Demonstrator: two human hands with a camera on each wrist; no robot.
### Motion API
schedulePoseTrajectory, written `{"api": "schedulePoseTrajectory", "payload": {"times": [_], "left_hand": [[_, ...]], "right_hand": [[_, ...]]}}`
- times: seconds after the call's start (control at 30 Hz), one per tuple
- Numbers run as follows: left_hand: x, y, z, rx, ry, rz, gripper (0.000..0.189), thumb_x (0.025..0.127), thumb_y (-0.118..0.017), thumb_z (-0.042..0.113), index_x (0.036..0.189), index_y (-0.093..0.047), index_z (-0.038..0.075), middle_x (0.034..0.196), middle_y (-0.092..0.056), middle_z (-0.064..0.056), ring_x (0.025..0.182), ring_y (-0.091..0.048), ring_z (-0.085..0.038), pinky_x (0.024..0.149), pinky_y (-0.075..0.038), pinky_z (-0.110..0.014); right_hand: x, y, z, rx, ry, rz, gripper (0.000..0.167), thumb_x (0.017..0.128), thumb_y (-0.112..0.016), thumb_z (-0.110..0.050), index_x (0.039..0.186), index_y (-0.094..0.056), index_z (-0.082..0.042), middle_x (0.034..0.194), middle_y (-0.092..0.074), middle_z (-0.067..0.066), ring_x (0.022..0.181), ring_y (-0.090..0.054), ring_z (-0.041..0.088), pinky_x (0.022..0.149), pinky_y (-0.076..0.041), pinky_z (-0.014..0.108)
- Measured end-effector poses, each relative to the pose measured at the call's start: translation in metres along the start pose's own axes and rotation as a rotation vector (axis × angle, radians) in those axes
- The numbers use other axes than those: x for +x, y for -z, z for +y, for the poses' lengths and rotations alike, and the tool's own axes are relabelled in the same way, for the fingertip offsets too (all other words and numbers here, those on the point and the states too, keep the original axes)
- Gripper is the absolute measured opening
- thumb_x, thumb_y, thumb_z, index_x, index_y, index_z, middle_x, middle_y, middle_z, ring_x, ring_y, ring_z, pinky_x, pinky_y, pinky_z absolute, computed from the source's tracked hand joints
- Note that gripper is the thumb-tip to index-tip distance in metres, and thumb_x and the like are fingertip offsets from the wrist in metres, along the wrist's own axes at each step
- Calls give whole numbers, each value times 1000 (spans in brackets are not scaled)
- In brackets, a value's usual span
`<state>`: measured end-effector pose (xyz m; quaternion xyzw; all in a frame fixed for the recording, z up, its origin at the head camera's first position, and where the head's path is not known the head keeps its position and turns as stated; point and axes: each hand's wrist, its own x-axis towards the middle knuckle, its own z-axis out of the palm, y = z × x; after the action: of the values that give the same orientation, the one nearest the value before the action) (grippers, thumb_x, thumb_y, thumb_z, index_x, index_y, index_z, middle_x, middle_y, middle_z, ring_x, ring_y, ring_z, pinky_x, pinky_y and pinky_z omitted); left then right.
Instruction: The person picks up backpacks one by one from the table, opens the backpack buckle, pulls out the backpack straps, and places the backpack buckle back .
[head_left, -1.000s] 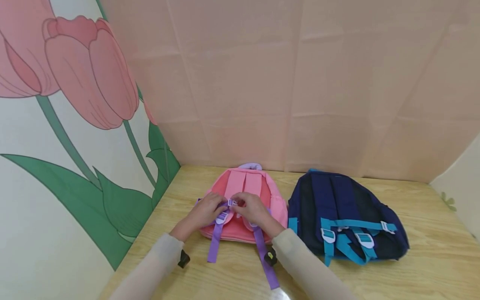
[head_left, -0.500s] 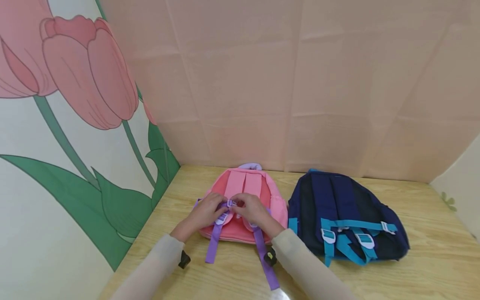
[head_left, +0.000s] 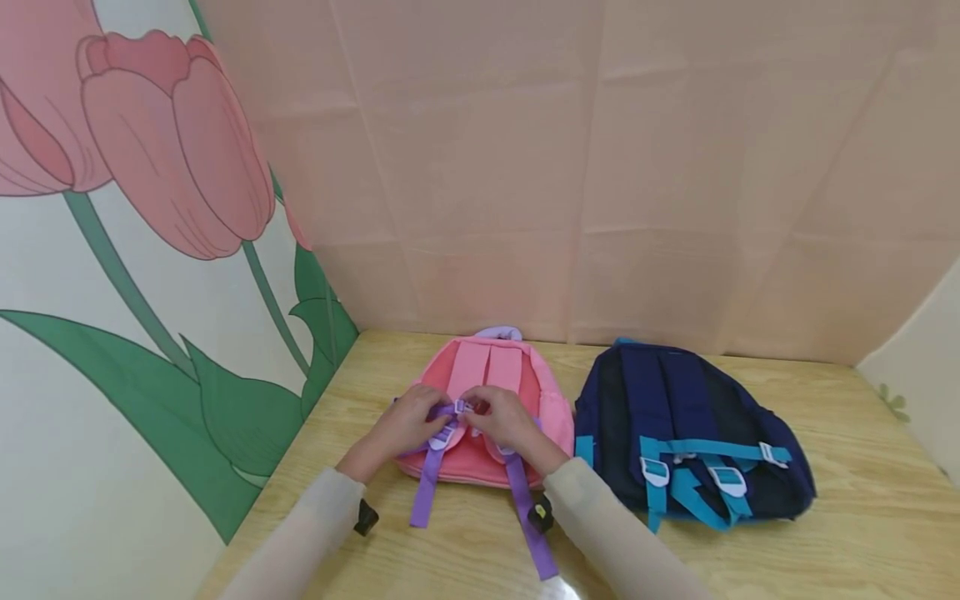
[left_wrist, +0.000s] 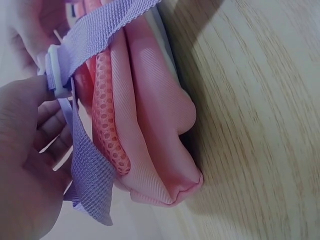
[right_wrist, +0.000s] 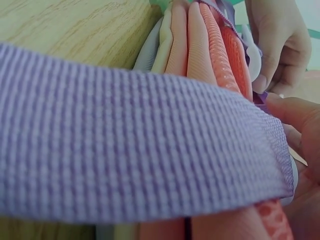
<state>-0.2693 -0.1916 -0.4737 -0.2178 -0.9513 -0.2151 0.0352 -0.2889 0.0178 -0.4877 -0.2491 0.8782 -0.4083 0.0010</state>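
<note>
A pink backpack (head_left: 540, 375) stands with its shoulder-strap side towards me. Across its middle, my left hand (head_left: 405, 423) holds a purple strap (head_left: 442, 411) between thumb and fingers. Opposite it, my right hand (head_left: 508, 418) pinches a small pale buckle (head_left: 460, 407) at the strap's end. In the left wrist view, a lilac adjuster buckle (left_wrist: 56, 70) sits by my left thumb, with webbing (left_wrist: 92, 165) hanging below. Wide purple webbing (right_wrist: 125, 135) crosses the right wrist view, hiding part of the bag and of my right fingers (right_wrist: 295, 112).
A navy backpack (head_left: 720, 400) with turquoise straps (head_left: 720, 450) stands close on the right. Two purple strap tails (head_left: 426, 492) hang from the pink bag onto the wooden table (head_left: 862, 542). A tulip-printed wall (head_left: 172, 150) borders the left; a pinkish cloth (head_left: 480, 167) hangs behind.
The small buckle has shifted slightly left, and the left-hand fingers have moved a little along the strap. Both bags stay in place; the head view has turned slightly.
</note>
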Motion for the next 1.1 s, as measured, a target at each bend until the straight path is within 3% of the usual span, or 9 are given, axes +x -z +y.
{"api": "schedulePoseTrajectory", "payload": {"times": [0.4, 0.63, 0.87, 1.1], "left_hand": [[2, -2, 5, -7, -27, 25, 23, 98, -69, 22, 116, -69, 9, 111, -68, -2, 109, -59, -19, 95, -52, -39], [0, 2, 6, -5, -9, 19, 25, 96, -71, 25, 118, -69, 11, 111, -67, -1, 106, -58, -17, 93, -53, -37], [-2, 4, 0, 33, -5, 35, 17, 94, -74, 27, 107, -72, 16, 102, -66, 5, 99, -57, -12, 88, -53, -34], [0, 2, 0, 26, -1, -16, 24, 94, -74, 30, 113, -72, 15, 101, -67, 6, 98, -59, -11, 88, -52, -35]], "right_hand": [[-1, 3, -3, -4, -29, -14, 21, 92, -77, -24, 113, -73, -20, 95, -68, -5, 86, -60, 12, 78, -52, 33], [-2, 4, -4, 4, -19, -10, 20, 93, -76, -22, 113, -74, -20, 96, -69, -4, 87, -60, 13, 78, -52, 33], [-2, 2, -3, -1, 0, 4, 19, 93, -75, -21, 112, -74, -19, 94, -69, -6, 87, -61, 12, 79, -52, 33], [-3, 2, -3, 9, -3, -5, 20, 93, -75, -21, 113, -74, -20, 96, -69, -5, 87, -61, 12, 80, -53, 33]]}}
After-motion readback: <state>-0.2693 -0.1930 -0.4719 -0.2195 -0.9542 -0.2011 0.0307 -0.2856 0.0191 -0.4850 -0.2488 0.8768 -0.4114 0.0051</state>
